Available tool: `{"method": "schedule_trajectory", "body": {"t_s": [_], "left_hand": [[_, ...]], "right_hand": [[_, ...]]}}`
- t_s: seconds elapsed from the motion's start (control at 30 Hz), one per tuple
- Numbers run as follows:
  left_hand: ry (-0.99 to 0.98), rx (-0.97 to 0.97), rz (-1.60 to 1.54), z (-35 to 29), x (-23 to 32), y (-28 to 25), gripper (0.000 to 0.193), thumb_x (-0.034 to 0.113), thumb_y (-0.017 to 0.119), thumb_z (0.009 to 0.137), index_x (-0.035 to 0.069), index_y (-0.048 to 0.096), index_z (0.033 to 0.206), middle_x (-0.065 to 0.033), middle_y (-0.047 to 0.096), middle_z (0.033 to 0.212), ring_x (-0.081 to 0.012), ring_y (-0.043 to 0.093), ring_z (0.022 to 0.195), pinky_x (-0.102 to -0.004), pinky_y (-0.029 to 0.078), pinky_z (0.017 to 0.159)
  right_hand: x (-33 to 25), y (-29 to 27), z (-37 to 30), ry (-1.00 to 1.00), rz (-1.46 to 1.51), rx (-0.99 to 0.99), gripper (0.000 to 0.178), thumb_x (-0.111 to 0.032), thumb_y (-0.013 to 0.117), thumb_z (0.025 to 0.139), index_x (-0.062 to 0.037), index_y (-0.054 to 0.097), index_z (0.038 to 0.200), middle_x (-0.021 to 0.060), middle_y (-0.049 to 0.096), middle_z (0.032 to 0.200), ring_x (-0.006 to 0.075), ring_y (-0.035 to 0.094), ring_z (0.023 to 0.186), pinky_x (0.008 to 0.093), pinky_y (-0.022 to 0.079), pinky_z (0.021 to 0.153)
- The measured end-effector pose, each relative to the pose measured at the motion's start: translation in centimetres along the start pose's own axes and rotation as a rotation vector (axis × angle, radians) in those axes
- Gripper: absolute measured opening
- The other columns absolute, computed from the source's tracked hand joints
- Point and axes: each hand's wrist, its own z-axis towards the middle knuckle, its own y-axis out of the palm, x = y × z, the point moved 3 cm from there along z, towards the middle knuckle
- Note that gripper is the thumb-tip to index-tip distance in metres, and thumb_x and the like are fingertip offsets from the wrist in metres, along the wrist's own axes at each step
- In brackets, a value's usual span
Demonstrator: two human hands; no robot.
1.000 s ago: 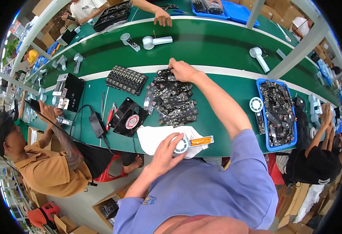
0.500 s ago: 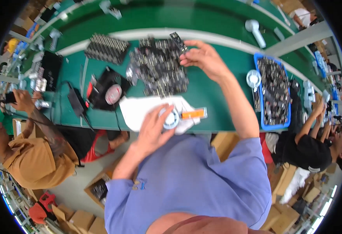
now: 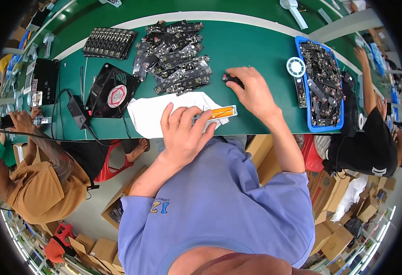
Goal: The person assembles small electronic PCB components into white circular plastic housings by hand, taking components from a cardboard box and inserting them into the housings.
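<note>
Bent fingers of my left hand [image 3: 186, 134] lie over the round head of a small handheld fan, hiding most of it. The fan's opened handle sticks out to the right and shows an orange strip-like part [image 3: 222, 112] inside. Under it lies a white cloth [image 3: 147, 120]. My right hand [image 3: 254, 91] pinches a small black circuit board [image 3: 232, 79] above the green table, right of the cloth. Beyond the cloth spreads a loose pile of similar black circuit boards [image 3: 175, 59].
Neatly stacked boards [image 3: 109, 43] stand back left, near a black square fan [image 3: 112, 91] and a black power adapter [image 3: 77, 111] with cables. At right, a blue tray [image 3: 309, 106] holds many boards; another handheld fan [image 3: 296, 67] lies beside it. Co-workers sit on both sides.
My right hand has brought the circuit board from the pile's right edge nearer to me. My left hand now covers the fan's head more fully. The whole view has shifted.
</note>
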Motion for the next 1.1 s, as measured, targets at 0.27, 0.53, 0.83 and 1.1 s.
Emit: {"method": "schedule_trajectory", "body": {"t_s": [0.27,0.53,0.83,1.1], "left_hand": [[0.036,0.000,-0.071,-0.5,-0.7,0.8,0.028,0.010,0.085,0.079,0.017,0.078,0.105,0.0036,0.068,0.105,-0.0221,0.060,0.106,-0.0533,0.027,0.121],[-0.144,-0.114,-0.251,1.0,-1.6,0.0,0.019,0.010,0.083,0.085,0.011,0.080,0.103,0.0016,0.072,0.092,-0.0215,0.063,0.105,-0.0569,0.021,0.123],[-0.209,-0.087,-0.338,0.9,-1.6,0.1,0.015,0.009,0.083,0.084,0.012,0.080,0.098,0.0010,0.074,0.092,-0.0225,0.064,0.108,-0.0537,0.023,0.124],[-0.152,-0.005,-0.282,0.7,-1.6,0.6,0.015,0.010,0.082,0.079,0.013,0.077,0.093,0.0022,0.073,0.089,-0.0218,0.065,0.103,-0.0553,0.027,0.122]], "right_hand": [[0.2,-0.1,-0.9,-0.074,-0.109,0.167,0.016,-0.005,0.067,0.097,-0.0004,0.071,0.112,0.0174,0.067,0.100,0.0381,0.065,0.091,0.0464,0.055,0.084],[-2.9,-1.5,-3.1,0.487,0.920,0.013,0.019,-0.008,0.050,0.110,-0.0017,0.061,0.124,0.0024,0.062,0.090,0.0061,0.060,0.071,0.0246,0.048,0.058],[-6.1,1.5,-6.6,0.558,0.989,-0.105,0.030,-0.010,0.072,0.101,0.0023,0.066,0.128,0.0097,0.075,0.111,0.0120,0.071,0.090,0.0267,0.058,0.080],[-6.4,2.2,-6.9,0.487,1.001,-0.072,0.027,-0.010,0.064,0.107,0.0035,0.067,0.129,0.0131,0.077,0.110,0.0170,0.074,0.092,0.0289,0.059,0.076]]}}
